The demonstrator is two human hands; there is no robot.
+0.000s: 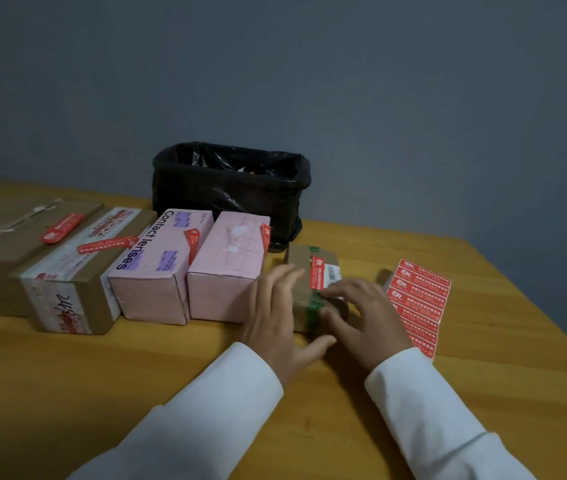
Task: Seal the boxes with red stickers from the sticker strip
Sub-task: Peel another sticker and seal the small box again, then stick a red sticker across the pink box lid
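1. Your left hand [275, 317] is lying flat-fingered against the small brown box [313, 271] (sticker [317, 273] on top).
2. Your right hand [361, 317], fingers spread, is touching it.
3. The sticker strip [420, 306] is lying at its three o'clock.

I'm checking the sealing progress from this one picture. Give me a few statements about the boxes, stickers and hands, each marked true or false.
1. The small brown box between the hands already carries a red sticker. True.
2. The sticker strip lies left of all the boxes. False: it lies at the right, beside the right hand.
3. The left hand rests on the small brown box. True.
4. The black-lined bin stands in front of the boxes. False: it stands behind them.
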